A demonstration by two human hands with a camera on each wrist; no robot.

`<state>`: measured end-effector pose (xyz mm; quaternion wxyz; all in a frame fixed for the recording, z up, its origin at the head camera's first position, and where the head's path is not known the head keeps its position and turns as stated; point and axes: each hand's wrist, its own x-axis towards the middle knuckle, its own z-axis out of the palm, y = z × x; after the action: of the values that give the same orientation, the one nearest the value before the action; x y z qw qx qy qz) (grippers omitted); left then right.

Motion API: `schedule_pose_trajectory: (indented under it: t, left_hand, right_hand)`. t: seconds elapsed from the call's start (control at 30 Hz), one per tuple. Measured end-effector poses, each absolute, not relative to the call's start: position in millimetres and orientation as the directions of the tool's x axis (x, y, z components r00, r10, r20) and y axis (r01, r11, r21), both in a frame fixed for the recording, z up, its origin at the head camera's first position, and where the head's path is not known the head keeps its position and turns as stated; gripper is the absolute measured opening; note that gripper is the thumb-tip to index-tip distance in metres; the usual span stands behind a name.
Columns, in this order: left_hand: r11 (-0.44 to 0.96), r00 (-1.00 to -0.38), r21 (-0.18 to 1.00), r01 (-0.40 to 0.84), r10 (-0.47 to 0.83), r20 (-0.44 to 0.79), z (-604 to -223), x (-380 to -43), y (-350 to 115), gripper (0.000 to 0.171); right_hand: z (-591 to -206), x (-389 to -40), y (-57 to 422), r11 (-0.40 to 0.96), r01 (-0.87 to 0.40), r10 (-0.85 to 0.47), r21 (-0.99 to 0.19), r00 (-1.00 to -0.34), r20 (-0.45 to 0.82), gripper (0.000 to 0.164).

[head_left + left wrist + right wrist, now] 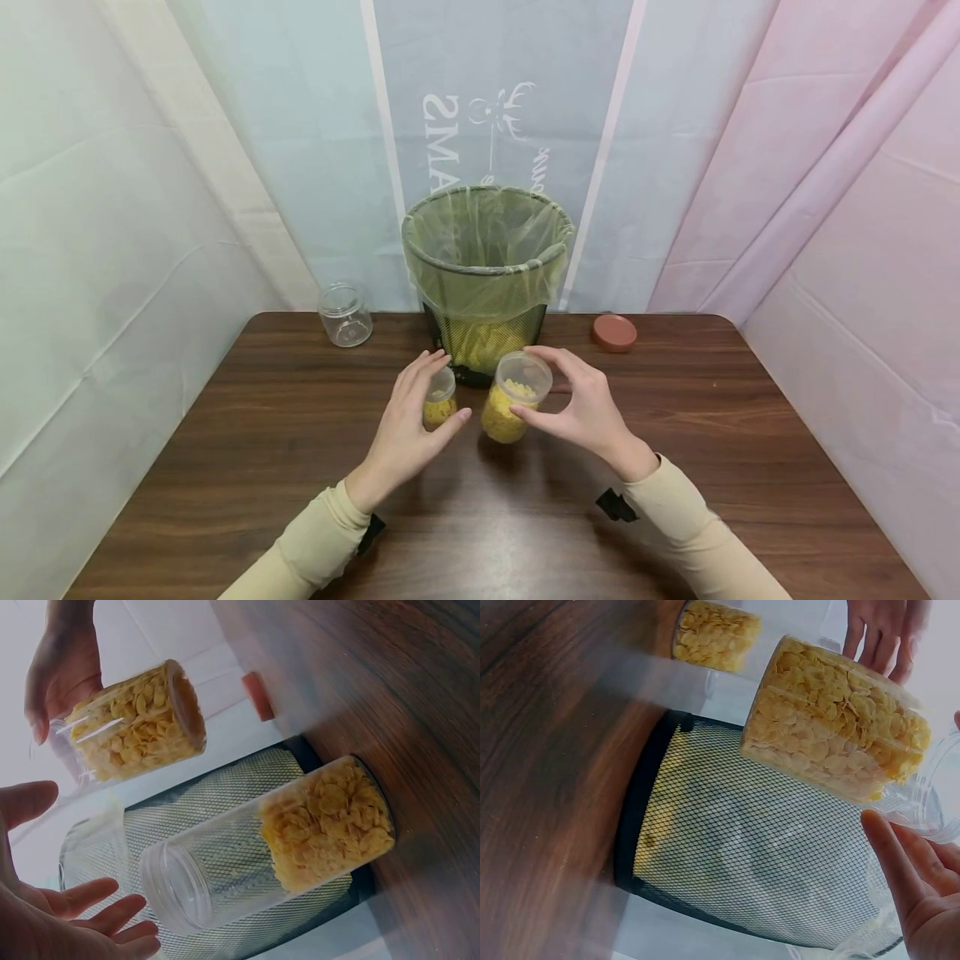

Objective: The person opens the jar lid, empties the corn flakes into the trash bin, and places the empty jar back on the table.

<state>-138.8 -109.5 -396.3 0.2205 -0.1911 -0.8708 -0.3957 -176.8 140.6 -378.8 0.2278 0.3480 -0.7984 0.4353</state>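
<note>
My right hand (pixel 585 404) grips a clear plastic jar (pixel 504 419) of yellow flakes near its mouth. This jar is lifted off the table and tilted, its mouth uncovered. My left hand (pixel 405 425) is beside another clear jar (pixel 439 411), with thumb and fingers spread apart around its upper part. In the left wrist view that second jar (pixel 322 825) stands on the table, about half full of flakes. A gap shows there between the left thumb and the jar, so the hand does not grip it.
Behind the jars stands a black mesh bin (pixel 442 321) with a translucent yellowish liner and yellow stuff low inside. A clear jar (pixel 346 321) with no visible contents stands at the back left. A reddish-brown lid (pixel 615 333) lies at the back right of the wooden table (pixel 262 433).
</note>
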Motion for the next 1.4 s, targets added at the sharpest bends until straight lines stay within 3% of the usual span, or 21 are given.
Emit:
schedule_pose_trajectory:
  t: [0.4, 0.7, 0.97, 1.1, 1.4]
  left_hand:
    - [0.575, -0.792, 0.579, 0.578, 0.225, 0.568, -394.2, -136.7, -98.1, 0.071]
    - [0.562, -0.787, 0.574, 0.596, 0.264, 0.558, -390.4, -137.0, -86.5, 0.072]
    - [0.564, -0.781, 0.56, 0.607, 0.293, 0.552, -388.8, -134.9, -76.0, 0.077]
    - [0.55, -0.78, 0.569, 0.611, 0.296, 0.552, -388.0, -134.5, -71.7, 0.079]
    - [0.541, -0.79, 0.586, 0.604, 0.306, 0.532, -384.7, -132.6, -62.4, 0.083]
  right_hand:
    - [-333.6, -149.1, 136.8, 0.345, -0.775, -0.31, -0.529, -0.626, 0.715, 0.067]
    - [-324.2, -144.7, 145.2, 0.319, -0.702, -0.263, -0.637, -0.711, 0.652, 0.064]
    - [-340.7, -155.6, 158.3, 0.18, -0.582, -0.24, -0.793, -0.808, 0.538, 0.066]
    - [-346.9, -160.4, 161.6, 0.139, -0.571, -0.229, -0.809, -0.813, 0.535, 0.064]
    - [-346.0, -162.8, 164.5, -0.124, -0.509, -0.257, -0.852, -0.813, 0.523, 0.055]
